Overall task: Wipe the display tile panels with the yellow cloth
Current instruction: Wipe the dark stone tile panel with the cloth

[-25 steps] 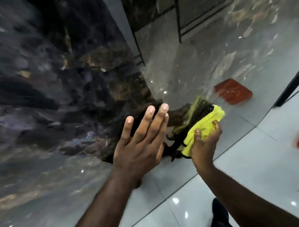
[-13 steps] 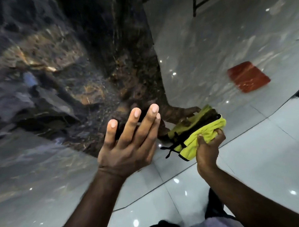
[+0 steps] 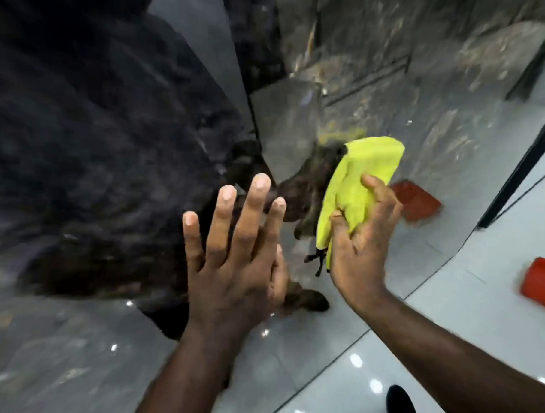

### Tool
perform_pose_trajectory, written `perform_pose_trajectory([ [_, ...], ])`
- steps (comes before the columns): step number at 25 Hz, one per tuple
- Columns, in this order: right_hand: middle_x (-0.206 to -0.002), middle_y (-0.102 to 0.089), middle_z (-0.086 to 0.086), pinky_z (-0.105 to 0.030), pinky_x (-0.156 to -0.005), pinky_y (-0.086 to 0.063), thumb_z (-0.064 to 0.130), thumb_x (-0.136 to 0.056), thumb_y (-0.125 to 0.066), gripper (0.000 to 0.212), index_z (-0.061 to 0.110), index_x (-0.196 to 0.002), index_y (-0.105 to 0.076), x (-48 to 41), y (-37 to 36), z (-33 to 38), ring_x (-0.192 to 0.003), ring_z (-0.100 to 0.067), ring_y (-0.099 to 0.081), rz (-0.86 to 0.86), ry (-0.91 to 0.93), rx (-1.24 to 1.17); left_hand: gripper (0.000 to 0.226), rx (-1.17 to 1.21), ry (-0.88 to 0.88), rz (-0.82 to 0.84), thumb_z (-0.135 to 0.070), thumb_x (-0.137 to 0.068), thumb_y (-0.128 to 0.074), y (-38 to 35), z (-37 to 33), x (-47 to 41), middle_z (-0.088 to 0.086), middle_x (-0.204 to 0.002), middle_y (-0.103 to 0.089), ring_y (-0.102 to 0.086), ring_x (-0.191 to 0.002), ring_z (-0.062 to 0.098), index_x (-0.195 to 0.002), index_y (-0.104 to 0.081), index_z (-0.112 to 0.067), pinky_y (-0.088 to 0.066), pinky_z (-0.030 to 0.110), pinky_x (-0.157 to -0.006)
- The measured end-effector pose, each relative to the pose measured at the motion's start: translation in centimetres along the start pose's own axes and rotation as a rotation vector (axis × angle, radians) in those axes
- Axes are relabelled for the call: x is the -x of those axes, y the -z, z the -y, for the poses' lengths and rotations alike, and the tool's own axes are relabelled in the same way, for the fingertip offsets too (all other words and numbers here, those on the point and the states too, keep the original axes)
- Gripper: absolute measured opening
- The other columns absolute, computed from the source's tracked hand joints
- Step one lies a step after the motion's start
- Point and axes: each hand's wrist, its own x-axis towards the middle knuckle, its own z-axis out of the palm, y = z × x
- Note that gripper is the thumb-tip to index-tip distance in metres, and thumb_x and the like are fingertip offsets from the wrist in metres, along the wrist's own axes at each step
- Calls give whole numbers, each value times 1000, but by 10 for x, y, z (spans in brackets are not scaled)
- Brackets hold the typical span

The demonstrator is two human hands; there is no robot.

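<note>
glossy grey floor, black frame

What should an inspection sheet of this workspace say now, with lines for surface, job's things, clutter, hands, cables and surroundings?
Surface: dark tile panel, glossy, mirrors the hands.
Job's things: yellow cloth, bunched, held at the panels; black threads hang from its lower end.
Clutter: red object on the floor, too blurred to identify.
Hands: left hand has straight fingers, flat on the tile panel; right hand grips the yellow cloth.
Cables: nothing seen.
Surroundings: pale shiny floor tiles; black frame at the right; more panels behind.
</note>
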Motion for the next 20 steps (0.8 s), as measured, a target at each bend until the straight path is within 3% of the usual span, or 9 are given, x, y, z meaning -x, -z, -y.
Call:
perform_pose_trajectory([
  [2, -145, -41, -14, -32, -118, -32, 11, -86, -60, 66, 21, -148, -44, 16, -5, 22, -135, -25, -42, 61, 216, 64, 68, -24, -3, 6, -33, -97, -66, 18, 28, 19, 3, -179, -19, -16, -164, 31, -162, -54, -18, -3, 59, -136],
  [4, -146, -46, -15, -22, -115, -32, 17, -84, -59, 68, 20, -150, -46, 1, -8, 21, -131, -16, -43, -74, -40, 7, 68, -7, -11, 29, -32, -95, -65, 32, 47, 31, 3, -181, -18, -16, -165, 31, -161, -55, -18, -2, 60, -136],
  [6, -146, -49, -16, -26, -113, -34, 29, -85, -56, 75, 17, -158, -44, 4, -15, 39, -133, -25, -47, -169, -399, -77, 67, 14, -11, 71, -32, -94, -65, 50, 65, 39, 4, -181, -21, -19, -165, 30, -160, -56, -19, -2, 61, -135],
  [7, -144, -49, -17, -29, -112, -35, 31, -88, -58, 74, 18, -159, -42, 19, -18, 55, -132, -29, -48, -153, -349, -31, 67, 30, -20, 83, -31, -95, -65, 57, 73, 42, 5, -181, -22, -21, -165, 30, -160, -56, -19, -3, 61, -135],
  [9, -144, -46, -14, -25, -112, -38, 23, -94, -64, 65, 24, -156, -44, 66, -22, 76, -133, -18, -46, 19, 42, 107, 65, 35, -41, 66, -28, -95, -65, 62, 85, 42, 7, -179, -27, -24, -165, 30, -158, -57, -17, -5, 59, -135],
  [11, -146, -42, -10, -22, -110, -39, 11, -93, -64, 63, 25, -152, -47, 78, -21, 71, -132, -10, -44, 132, 229, 88, 65, 59, -40, 60, -25, -94, -68, 66, 87, 42, 9, -178, -31, -25, -165, 31, -158, -57, -14, -5, 60, -135],
  [15, -152, -44, -12, -11, -99, -28, 4, -100, -60, 65, 14, -160, -36, 57, -22, 53, -127, -12, -47, -82, -505, -25, 67, 92, -17, 106, -25, -94, -66, 64, 74, 48, 9, -178, -29, -22, -166, 31, -158, -56, -10, -4, 60, -135],
  [17, -148, -45, -7, 1, -100, -23, 5, -100, -66, 63, 9, -156, -39, 72, -19, 60, -121, 2, -43, -21, -330, 26, 65, 118, -21, 150, -26, -94, -63, 60, 63, 53, 6, -179, -27, -21, -167, 29, -157, -57, -11, -1, 59, -136],
  [20, -143, -47, -7, -3, -104, -30, 5, -91, -72, 58, 11, -144, -47, 97, -16, 38, -125, 13, -42, 91, -125, 74, 61, 76, -70, 190, -29, -95, -59, 44, 50, 53, 4, -180, -26, -21, -166, 27, -155, -59, -12, 3, 56, -136],
])
